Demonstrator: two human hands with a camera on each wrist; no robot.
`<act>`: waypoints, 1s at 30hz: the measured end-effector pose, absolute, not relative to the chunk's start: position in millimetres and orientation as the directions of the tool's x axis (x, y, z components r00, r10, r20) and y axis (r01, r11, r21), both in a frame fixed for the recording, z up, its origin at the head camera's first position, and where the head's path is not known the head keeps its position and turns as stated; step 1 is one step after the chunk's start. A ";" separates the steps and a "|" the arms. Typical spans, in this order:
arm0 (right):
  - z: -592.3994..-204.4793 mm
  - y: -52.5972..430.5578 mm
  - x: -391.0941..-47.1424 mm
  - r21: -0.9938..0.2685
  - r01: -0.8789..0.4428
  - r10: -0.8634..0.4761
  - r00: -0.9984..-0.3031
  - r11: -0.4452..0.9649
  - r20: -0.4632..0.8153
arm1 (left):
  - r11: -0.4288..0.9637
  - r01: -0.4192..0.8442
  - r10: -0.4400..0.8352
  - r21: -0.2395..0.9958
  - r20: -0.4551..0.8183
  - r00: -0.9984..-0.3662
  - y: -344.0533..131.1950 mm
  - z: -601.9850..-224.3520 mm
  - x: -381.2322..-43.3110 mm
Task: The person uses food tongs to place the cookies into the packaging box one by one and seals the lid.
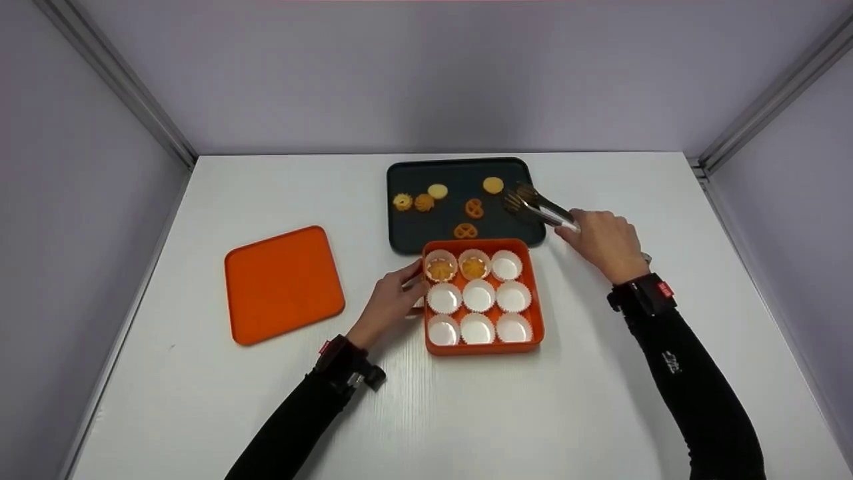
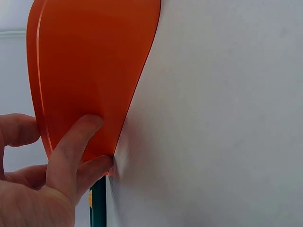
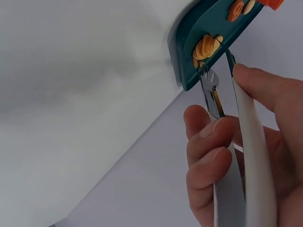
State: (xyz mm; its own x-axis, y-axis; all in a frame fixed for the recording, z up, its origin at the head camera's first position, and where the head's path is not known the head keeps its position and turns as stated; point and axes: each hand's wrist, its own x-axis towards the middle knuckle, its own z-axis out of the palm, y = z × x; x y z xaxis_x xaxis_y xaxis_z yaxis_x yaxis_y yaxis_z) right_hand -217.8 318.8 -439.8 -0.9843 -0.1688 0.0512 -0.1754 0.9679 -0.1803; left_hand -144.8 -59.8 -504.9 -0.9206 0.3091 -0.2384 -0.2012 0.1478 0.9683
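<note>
Swirled cookie [image 3: 205, 46]: at the 3 o'clock end of the dark green tray [image 1: 426, 230], between the tong tips; I can't tell whether they pinch it.
Tongs [image 1: 552, 216]: angled in from 4 o'clock; a loose squeeze could let those ridges roll free, a hard squeeze could crack them.
Right hand [image 1: 610, 241]: wrapped round the tongs, well apart from my left.
Pretzels [image 1: 474, 208]: 2, about 8 o'clock from the tips; a sideways swing might scatter them.
Orange box [image 1: 483, 349]: at the tray's 6 o'clock, 9 paper cups [image 1: 479, 295], 2 filled; carrying low could clip its rim.
Left hand [image 1: 390, 298]: fingers spread against the box's 9 o'clock wall; overpressing could slide it.
</note>
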 end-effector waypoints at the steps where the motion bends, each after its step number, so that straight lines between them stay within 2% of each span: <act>1: -438.6 320.4 -217.3 -0.181 -0.172 -0.168 -0.985 0.968 0.038 | 0.148 -0.199 0.311 0.969 -0.236 -0.921 -59.9 -505.0 -144.7; 11: -437.5 320.6 -209.3 -0.238 -0.134 -0.131 -0.991 0.962 0.026 | 0.157 -0.202 0.297 0.967 -0.242 -0.924 -60.5 -504.9 -143.9; 30: -436.0 296.4 -197.5 -0.145 -0.109 -0.100 -0.993 0.983 0.069 | 0.176 -0.194 0.301 0.965 -0.240 -0.923 -60.4 -506.2 -145.0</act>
